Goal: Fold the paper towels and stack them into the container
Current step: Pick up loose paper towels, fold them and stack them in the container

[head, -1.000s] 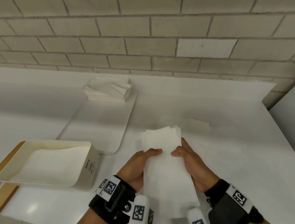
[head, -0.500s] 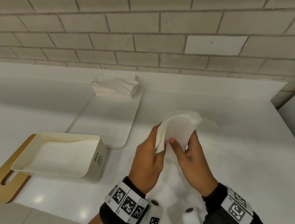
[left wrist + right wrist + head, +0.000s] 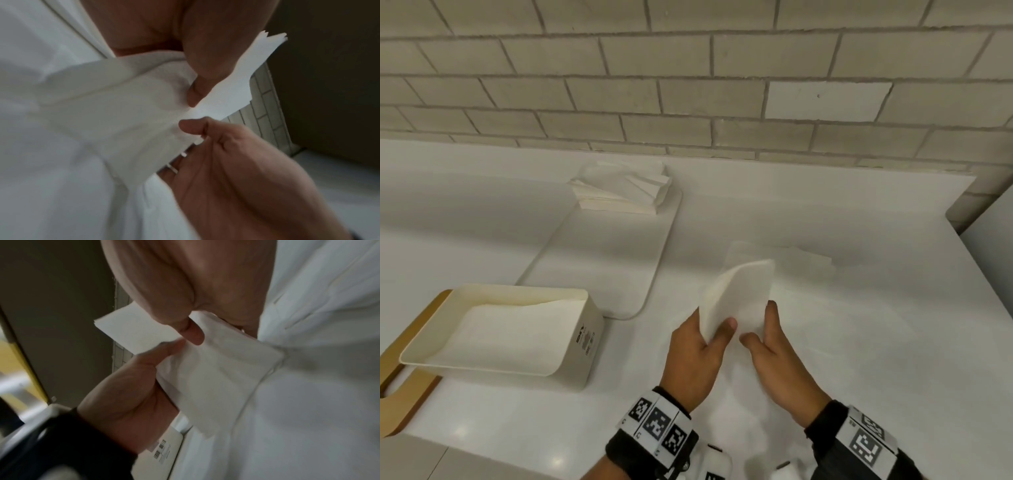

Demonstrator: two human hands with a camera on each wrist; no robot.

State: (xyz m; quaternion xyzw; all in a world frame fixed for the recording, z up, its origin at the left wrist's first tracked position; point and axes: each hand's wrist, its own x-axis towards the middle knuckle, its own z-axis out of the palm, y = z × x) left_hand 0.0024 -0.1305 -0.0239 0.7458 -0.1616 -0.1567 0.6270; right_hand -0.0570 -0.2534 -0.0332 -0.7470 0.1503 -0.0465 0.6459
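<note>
Your left hand and right hand both pinch the folded paper towel, raised above the counter; the container sits at nine o'clock.

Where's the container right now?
Head view, lower left: the container sits on the counter, left of the left hand, near the white tray.
</note>
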